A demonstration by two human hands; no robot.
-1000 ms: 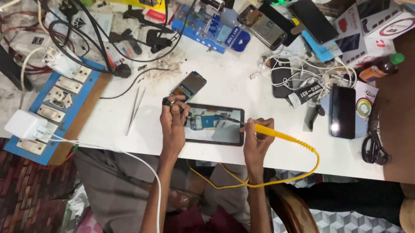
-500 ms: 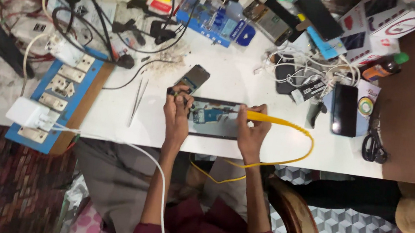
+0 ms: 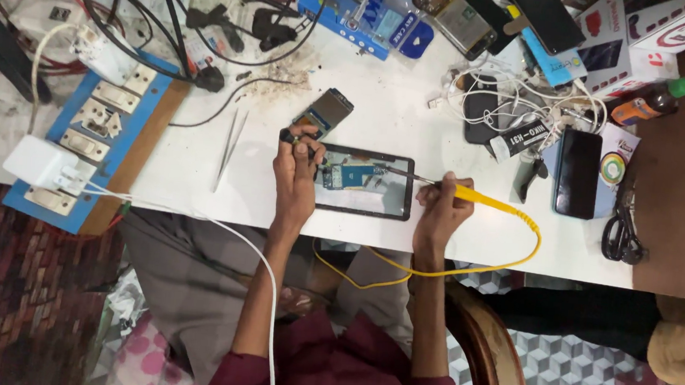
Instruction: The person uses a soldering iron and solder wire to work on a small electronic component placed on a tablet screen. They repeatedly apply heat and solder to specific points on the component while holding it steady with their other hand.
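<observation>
Opened black rectangular tablet near the white worktable's front edge, right hand pinching a yellow-handled soldering iron over it, left hand fingers pinching a small dark tool at its left end.

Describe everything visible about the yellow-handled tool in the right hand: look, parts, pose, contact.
The yellow-handled tool looks like a soldering iron: a slim yellow plastic-looking grip, a thin dark metal shaft, and a yellow cord that loops off the white table's front edge and back under it. The right hand holds it pen-style, lying nearly flat, tip pointing left over the opened device, where the left hand rests. Whether the tip touches the board is too small to tell.
</observation>
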